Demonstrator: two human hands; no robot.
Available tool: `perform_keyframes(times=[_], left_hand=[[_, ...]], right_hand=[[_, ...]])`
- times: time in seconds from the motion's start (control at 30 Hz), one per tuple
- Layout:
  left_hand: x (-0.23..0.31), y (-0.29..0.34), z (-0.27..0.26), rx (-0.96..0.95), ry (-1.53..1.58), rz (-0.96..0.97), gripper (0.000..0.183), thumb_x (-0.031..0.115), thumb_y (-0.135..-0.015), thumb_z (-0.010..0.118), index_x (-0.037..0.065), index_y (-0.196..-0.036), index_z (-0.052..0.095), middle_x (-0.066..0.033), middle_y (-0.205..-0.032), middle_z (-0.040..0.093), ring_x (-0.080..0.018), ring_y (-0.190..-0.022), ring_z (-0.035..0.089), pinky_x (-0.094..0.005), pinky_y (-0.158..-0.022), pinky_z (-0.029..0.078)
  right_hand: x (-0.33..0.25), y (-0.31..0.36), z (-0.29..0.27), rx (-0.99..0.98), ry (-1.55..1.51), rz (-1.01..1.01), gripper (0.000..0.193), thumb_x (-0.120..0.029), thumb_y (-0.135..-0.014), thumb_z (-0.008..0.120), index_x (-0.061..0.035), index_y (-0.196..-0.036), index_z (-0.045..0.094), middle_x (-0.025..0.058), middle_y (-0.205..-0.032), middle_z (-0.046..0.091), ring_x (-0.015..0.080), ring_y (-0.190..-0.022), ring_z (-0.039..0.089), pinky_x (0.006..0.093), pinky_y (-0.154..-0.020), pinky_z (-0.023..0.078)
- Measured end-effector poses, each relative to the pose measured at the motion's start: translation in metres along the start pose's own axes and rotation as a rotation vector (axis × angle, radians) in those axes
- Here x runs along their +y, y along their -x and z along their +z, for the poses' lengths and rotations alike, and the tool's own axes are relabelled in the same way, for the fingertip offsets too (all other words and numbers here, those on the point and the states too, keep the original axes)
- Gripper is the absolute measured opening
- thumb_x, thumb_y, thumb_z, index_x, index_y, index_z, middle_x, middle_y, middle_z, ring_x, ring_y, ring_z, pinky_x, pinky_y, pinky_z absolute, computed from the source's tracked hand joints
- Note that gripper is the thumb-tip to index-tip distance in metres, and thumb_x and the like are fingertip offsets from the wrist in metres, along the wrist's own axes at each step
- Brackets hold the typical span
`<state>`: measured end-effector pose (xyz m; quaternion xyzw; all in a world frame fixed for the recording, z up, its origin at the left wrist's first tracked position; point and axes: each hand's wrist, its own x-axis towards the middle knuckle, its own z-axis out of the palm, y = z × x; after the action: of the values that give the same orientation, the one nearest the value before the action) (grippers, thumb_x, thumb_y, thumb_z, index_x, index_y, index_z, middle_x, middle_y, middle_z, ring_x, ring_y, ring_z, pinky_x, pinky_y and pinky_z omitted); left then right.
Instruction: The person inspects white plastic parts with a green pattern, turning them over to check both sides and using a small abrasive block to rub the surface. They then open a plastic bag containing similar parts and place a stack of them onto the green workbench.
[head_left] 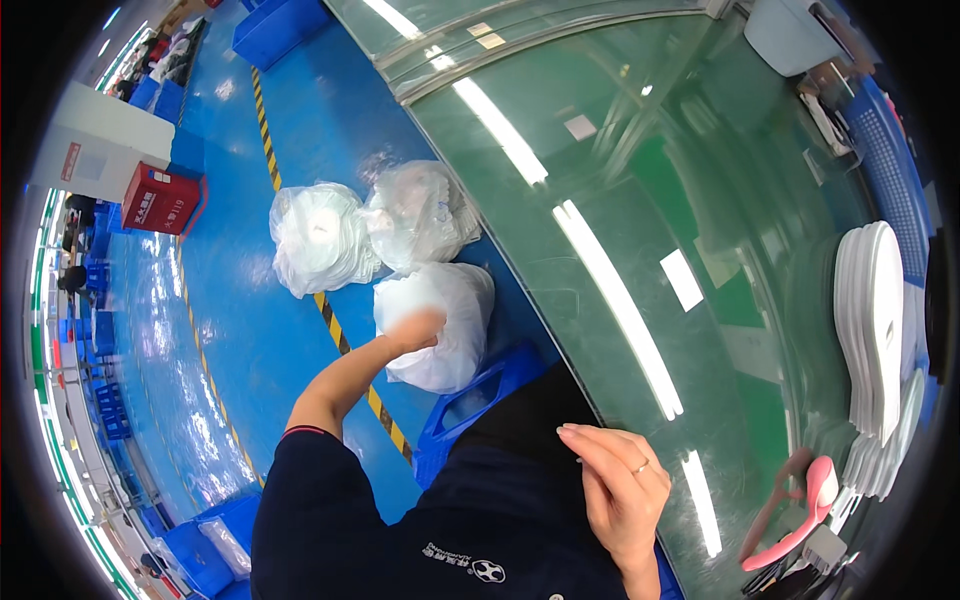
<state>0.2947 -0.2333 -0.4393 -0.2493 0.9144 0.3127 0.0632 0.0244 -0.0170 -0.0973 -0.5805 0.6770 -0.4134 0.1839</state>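
Observation:
My left hand (416,329) reaches down to a white translucent plastic bag (456,310), full and rounded, on the floor at my left. Its fingers are curled at the bag's upper side and appear to grip the plastic; a blurred patch partly hides them. My right hand (622,488), with a ring on one finger, hangs over my lap beside the table edge. Its fingers are stretched forward, the thumb is apart below them, and nothing shows in it. Two more filled bags stand just beyond: one with stacked white pieces (322,240), another greyer bag (425,215) against the table.
A glossy green table (560,290) spans my right, with stacked white flat pieces (870,330) and a pink handheld device (800,515). A blue plastic stool or crate (480,395) is by my legs. Left are a striped floor line (335,325) and a red box (160,198).

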Motion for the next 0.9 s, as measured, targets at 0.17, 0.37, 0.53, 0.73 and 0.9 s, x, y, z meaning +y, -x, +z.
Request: perform_keyframes(times=[0.17, 0.37, 0.53, 0.73, 0.9], left_hand=[[0.002, 0.001, 0.001, -0.165, -0.203, 0.191, 0.028, 0.009, -0.064, 0.055, -0.002, -0.089, 0.048, -0.0158, -0.071, 0.053, -0.0330, -0.076, 0.053, -0.0397, -0.067, 0.044], [0.021, 0.035, -0.010, -0.188, -0.121, 0.104, 0.026, 0.006, -0.065, 0.053, 0.001, -0.091, 0.049, -0.0151, -0.075, 0.055, -0.0328, -0.076, 0.053, -0.0411, -0.070, 0.042], [0.026, 0.053, -0.011, 0.152, -0.037, -0.065, 0.027, 0.011, -0.066, 0.058, 0.003, -0.091, 0.050, -0.0132, -0.080, 0.055, -0.0314, -0.079, 0.053, -0.0401, -0.071, 0.043], [0.010, 0.050, 0.000, 0.103, -0.301, 0.024, 0.031, 0.017, -0.060, 0.065, 0.004, -0.084, 0.051, -0.0095, -0.074, 0.056, -0.0260, -0.074, 0.055, -0.0353, -0.064, 0.046], [0.027, 0.050, 0.011, 0.231, -0.222, -0.284, 0.042, 0.018, -0.064, 0.064, 0.003, -0.100, 0.049, -0.0147, -0.074, 0.059, -0.0283, -0.073, 0.059, -0.0378, -0.063, 0.048]], right_hand=[[0.000, 0.000, -0.001, 0.006, -0.007, 0.005, 0.036, 0.012, -0.060, 0.058, -0.0045, -0.092, 0.065, 0.0047, -0.091, 0.063, 0.0193, -0.078, 0.060, 0.0269, -0.066, 0.051], [0.002, 0.002, -0.001, 0.016, -0.009, -0.014, 0.037, 0.011, -0.060, 0.058, -0.0051, -0.093, 0.065, 0.0043, -0.092, 0.063, 0.0195, -0.078, 0.061, 0.0270, -0.066, 0.051], [-0.010, 0.000, 0.017, -0.030, -0.152, -0.206, 0.038, 0.008, -0.061, 0.060, -0.0065, -0.096, 0.064, 0.0044, -0.093, 0.062, 0.0195, -0.078, 0.061, 0.0268, -0.065, 0.051], [0.036, -0.026, 0.160, -0.531, -0.340, 0.206, 0.031, -0.012, -0.079, 0.055, -0.0049, -0.110, 0.055, 0.0140, -0.097, 0.060, 0.0248, -0.082, 0.061, 0.0326, -0.074, 0.048], [0.117, -0.008, 0.292, -0.769, -0.028, 0.303, 0.059, -0.018, -0.072, 0.062, -0.0007, -0.123, 0.039, 0.0213, -0.115, 0.049, 0.0340, -0.105, 0.049, 0.0395, -0.089, 0.041]])
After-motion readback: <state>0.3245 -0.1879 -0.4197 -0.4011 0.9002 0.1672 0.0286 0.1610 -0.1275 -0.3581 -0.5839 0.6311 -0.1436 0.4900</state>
